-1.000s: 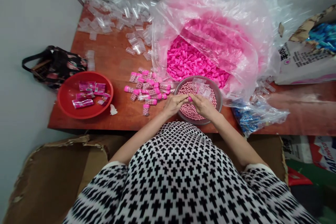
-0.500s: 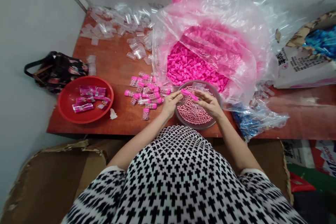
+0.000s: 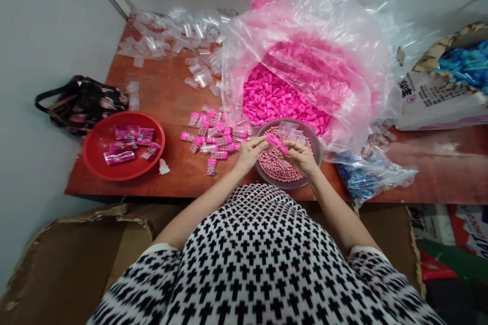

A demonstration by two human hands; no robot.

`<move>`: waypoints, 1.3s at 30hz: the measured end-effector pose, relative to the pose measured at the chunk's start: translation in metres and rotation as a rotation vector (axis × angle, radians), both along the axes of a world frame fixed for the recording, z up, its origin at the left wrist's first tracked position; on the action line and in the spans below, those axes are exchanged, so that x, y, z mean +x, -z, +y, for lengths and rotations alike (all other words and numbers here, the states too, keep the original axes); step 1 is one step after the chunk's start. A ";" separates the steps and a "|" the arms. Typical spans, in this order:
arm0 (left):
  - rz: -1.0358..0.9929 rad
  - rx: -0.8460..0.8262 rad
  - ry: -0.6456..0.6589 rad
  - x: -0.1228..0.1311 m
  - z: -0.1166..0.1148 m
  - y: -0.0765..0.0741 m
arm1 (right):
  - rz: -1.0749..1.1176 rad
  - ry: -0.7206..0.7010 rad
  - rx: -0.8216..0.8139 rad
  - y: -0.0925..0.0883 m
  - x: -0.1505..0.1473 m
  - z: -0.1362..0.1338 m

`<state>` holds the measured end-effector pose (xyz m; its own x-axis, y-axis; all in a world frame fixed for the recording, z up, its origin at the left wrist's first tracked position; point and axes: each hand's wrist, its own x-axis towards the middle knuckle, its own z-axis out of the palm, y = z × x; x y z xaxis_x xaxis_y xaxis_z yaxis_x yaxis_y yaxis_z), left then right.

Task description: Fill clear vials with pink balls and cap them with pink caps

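Over the table [image 3: 160, 89], pink plastic [image 3: 282, 148] slants toward near-right.

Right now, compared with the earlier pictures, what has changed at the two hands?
Since the first picture, the left hand and right hand have drawn apart sideways, and more of the pink plastic held between them shows; one piece or two, I cannot tell. The grey bowl, the pile of filled tubes and the red basin stay in place.
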<state>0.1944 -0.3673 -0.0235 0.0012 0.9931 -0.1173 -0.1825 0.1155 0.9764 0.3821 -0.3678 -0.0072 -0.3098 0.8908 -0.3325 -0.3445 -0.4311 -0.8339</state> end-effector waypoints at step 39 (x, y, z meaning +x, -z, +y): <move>0.302 0.188 0.024 -0.016 0.013 0.026 | 0.057 -0.144 -0.366 0.004 -0.064 0.036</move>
<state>0.1779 -0.3543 -0.0495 0.0177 0.9975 0.0687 0.1185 -0.0703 0.9905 0.3177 -0.3314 -0.0108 -0.4502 0.6623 -0.5989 -0.2998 -0.7439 -0.5972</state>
